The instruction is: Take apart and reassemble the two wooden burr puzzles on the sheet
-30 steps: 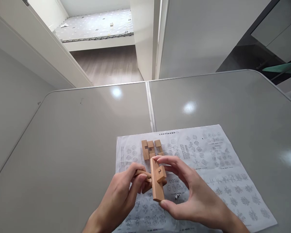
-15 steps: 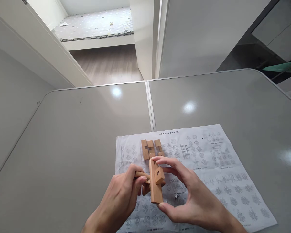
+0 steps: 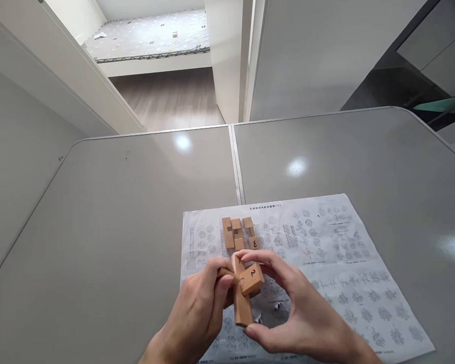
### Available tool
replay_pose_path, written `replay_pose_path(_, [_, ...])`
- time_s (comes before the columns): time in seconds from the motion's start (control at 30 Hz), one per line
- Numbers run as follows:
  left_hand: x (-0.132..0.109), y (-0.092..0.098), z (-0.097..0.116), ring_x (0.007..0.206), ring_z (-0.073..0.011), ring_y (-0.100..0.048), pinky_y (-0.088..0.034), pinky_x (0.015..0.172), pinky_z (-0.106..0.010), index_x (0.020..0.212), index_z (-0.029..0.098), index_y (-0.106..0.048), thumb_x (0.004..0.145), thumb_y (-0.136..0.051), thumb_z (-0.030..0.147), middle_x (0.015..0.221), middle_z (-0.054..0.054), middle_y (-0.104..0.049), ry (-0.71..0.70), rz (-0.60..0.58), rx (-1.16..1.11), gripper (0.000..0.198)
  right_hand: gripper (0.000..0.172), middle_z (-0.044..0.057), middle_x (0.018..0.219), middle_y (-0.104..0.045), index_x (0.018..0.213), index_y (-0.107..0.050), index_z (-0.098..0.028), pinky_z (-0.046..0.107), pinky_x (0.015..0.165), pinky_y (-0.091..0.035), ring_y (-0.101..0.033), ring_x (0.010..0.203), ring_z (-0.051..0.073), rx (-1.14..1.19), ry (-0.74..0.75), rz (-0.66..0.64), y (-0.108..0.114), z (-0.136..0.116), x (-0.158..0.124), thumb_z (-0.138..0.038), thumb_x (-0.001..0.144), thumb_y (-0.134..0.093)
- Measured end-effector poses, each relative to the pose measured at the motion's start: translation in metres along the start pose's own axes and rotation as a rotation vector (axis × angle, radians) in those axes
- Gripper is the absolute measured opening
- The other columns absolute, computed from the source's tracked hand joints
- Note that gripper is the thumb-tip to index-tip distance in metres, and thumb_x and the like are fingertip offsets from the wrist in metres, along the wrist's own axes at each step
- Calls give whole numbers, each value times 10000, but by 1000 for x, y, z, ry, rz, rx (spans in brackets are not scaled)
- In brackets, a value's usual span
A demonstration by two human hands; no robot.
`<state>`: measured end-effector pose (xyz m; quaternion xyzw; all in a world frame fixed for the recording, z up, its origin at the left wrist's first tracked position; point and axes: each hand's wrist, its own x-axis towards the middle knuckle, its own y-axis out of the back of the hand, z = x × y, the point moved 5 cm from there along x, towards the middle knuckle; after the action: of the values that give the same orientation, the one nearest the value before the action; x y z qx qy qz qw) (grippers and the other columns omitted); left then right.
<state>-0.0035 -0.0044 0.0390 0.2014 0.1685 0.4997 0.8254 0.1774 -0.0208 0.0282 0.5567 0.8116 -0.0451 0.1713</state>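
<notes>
Between my hands, above the paper sheet, is a partly joined cluster of wooden puzzle pieces. My right hand grips a long upright wooden piece by its ends, thumb at the bottom and fingers at the top. A block marked 2 crosses it and juts out to the right. My left hand is closed on a wooden piece that enters the cluster from the left; its fingers hide much of it. Three notched wooden pieces lie side by side just beyond, one marked 3.
Under the hands lies a printed paper sheet with rows of small diagrams. Small torn scraps rest on it. The grey table has a seam running down its middle. Behind stand a doorway and a bed.
The block marked 2 sticks out farther to the right and has turned. My left hand has moved slightly right, closer to the upright piece. The marking 3 has come into view.
</notes>
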Motion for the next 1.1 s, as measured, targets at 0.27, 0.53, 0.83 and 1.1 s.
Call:
replay_pose_path(0.27, [4,1,10,1004,-245,-719,-596,862,-347,1638,282,-385,1096,-243,710,1198,-115,-756,-12,-50,-55,705,771,68,1496,-650,1343,-553,-305,420,1142,-574,-642,1388,314,50,154,113,-3,-5,1,-123,653,-842])
replay_pose_path(0.53, [-1,10,8,817,-212,-589,-571,804,-363,1710,300,-299,1051,-113,775,1049,-78,-694,-51,39,-39,833,754,65,1545,-620,1345,-549,-326,466,1217,-513,-591,1457,324,40,187,143,3,-11,-4,-114,680,-832])
replay_pose_path(0.83, [10,38,-19,917,-194,-636,-575,858,-337,1446,254,-558,1156,-398,415,1050,-50,-648,-39,269,197,369,590,87,1520,-647,1314,-614,-328,565,1212,-499,-608,1433,356,44,114,590,97,14,-14,-352,801,-904])
replay_pose_path(1.1, [15,50,-40,1542,-332,-460,-480,1225,-551,1455,252,-532,1086,-588,272,1528,-112,-605,-137,299,517,374,678,97,1480,-675,1251,-629,-280,575,1292,-396,-592,1448,363,13,41,913,144,48,-15,-422,687,-977])
